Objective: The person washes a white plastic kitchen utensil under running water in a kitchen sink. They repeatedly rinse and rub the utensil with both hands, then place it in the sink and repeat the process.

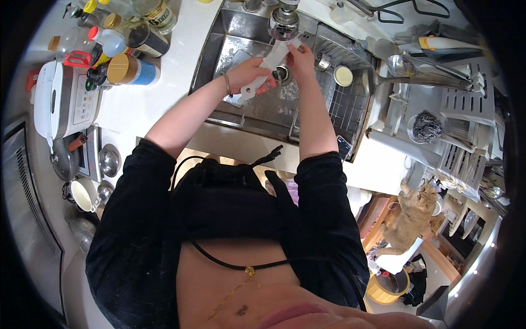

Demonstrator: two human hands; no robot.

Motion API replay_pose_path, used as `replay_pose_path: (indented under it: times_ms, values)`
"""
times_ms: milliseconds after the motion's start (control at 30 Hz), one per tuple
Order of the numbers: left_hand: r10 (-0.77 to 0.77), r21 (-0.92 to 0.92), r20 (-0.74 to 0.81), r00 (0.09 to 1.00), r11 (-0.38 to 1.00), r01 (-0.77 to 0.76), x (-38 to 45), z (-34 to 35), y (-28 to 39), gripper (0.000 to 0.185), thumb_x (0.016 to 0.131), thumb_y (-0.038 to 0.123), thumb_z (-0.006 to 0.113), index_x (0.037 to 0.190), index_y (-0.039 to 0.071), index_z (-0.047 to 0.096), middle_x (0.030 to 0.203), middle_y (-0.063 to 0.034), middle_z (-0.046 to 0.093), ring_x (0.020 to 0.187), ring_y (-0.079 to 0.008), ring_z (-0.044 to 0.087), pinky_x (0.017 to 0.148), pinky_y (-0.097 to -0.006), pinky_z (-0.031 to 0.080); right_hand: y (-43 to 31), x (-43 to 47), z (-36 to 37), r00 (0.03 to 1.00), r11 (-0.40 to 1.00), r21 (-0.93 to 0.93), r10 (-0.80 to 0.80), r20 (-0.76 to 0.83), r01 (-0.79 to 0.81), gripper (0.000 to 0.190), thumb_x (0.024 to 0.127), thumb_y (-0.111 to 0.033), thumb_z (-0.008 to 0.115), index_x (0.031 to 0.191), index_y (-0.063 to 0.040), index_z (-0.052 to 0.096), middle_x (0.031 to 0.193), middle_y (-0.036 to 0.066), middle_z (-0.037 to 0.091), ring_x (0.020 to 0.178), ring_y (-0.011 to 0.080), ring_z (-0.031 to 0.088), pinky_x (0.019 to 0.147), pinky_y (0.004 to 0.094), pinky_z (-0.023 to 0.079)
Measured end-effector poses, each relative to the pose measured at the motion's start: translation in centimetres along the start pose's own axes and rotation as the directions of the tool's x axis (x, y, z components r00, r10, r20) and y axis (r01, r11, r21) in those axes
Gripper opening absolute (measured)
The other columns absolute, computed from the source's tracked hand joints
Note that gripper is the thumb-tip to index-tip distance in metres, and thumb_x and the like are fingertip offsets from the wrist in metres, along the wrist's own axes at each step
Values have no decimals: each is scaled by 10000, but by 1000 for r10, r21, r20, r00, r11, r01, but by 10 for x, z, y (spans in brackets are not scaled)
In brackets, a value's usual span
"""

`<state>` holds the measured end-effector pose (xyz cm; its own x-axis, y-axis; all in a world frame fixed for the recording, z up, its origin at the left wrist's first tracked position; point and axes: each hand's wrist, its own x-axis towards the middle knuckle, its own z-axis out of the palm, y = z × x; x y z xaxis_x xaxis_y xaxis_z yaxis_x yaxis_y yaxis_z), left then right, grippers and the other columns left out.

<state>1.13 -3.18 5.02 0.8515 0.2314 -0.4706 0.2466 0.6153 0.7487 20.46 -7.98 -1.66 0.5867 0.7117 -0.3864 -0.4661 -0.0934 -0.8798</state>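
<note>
Over a stainless steel sink point(263, 111), just below a metal faucet head point(284, 24), both hands grip a long white plastic strip point(276, 55) with a hole near its lower end. My left hand point(251, 76) closes on the strip's lower part, and my right hand point(301, 59) holds its upper part. A translucent flat piece lies in the sink beneath my left hand, partly hidden. Behind the strip is the round drain point(282, 75). Right of my right hand, a wire rack point(341, 103) carries a round pale lid point(343, 76).
Bottles and jars point(133, 70) crowd the counter at left, beside a white appliance point(61, 98). Ladles point(423, 82), a steel wool brush point(428, 126) and slotted holders hang at right. A phone point(343, 146) lies at the sink's right front edge. A cat point(411, 218) is at lower right.
</note>
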Motion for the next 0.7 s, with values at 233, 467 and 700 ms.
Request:
replay_pose_path:
  times_ms: [233, 467, 700]
  values:
    - [-78, -125, -61, 995, 990, 70, -56, -11, 9, 214, 884, 76, 485, 1084, 9, 450, 769, -104, 601, 455, -116, 507, 355, -232, 398, 28, -13, 22, 983, 988, -114, 123, 137, -108, 322, 785, -203, 741, 990, -4, 592, 707, 22, 583, 524, 101, 516, 436, 240, 391]
    - [-57, -153, 79, 995, 986, 69, -74, -20, 15, 224, 878, 56, 480, 1093, 8, 440, 774, -141, 610, 488, -134, 533, 376, -247, 422, 12, -26, 35, 980, 940, -314, 170, 100, -131, 260, 826, -195, 701, 996, -23, 607, 724, -3, 577, 567, 65, 483, 474, 215, 352]
    - [-110, -112, 117, 987, 986, 124, -80, -34, 20, 265, 877, 52, 482, 1135, 13, 439, 767, -160, 614, 460, -139, 524, 392, -243, 411, -2, -27, 31, 908, 900, -427, 245, 338, -84, 301, 796, -292, 727, 956, -59, 623, 729, -15, 586, 540, 62, 463, 443, 221, 336]
